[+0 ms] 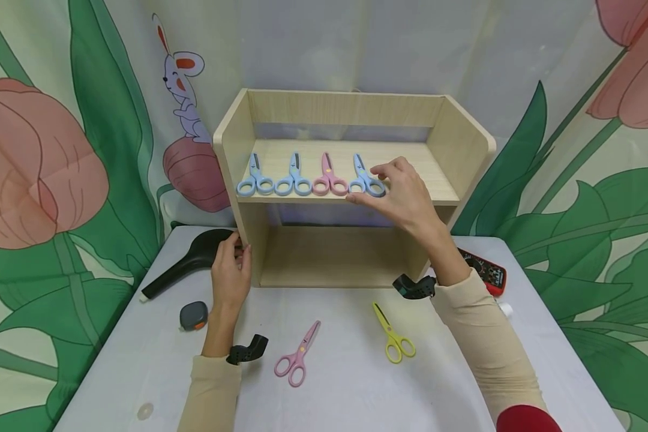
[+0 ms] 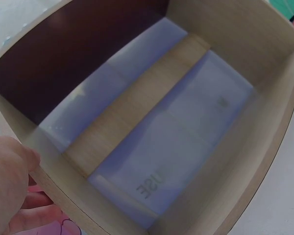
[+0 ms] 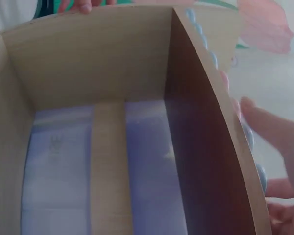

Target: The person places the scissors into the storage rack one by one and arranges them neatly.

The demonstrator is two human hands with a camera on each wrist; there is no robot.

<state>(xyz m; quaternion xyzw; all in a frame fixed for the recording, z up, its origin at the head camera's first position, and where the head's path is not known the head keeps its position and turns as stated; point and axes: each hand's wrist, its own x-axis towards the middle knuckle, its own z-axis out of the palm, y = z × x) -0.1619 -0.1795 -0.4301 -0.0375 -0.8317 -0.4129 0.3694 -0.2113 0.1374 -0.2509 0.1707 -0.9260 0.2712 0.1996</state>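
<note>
A two-tier wooden shelf (image 1: 345,258) stands on the table. On its upper board lie a blue pair of scissors (image 1: 255,180), another blue pair (image 1: 294,180), a pink pair (image 1: 329,179) and a third blue pair (image 1: 365,180), in a row with blades toward the back. My right hand (image 1: 402,195) spans the rightmost blue pair's handles, thumb at their left and fingers at their right; contact is hard to tell. My left hand (image 1: 231,273) grips the front edge of the shelf's left side panel (image 2: 63,200), fingers on its outer face.
Pink scissors (image 1: 297,357) and yellow scissors (image 1: 393,336) lie in front of the shelf. At left are a black long-handled object (image 1: 189,261) and a grey tape measure (image 1: 193,315). A red-and-black multimeter (image 1: 486,270) lies at right, partly behind my forearm. A translucent disc (image 1: 145,411) lies front left.
</note>
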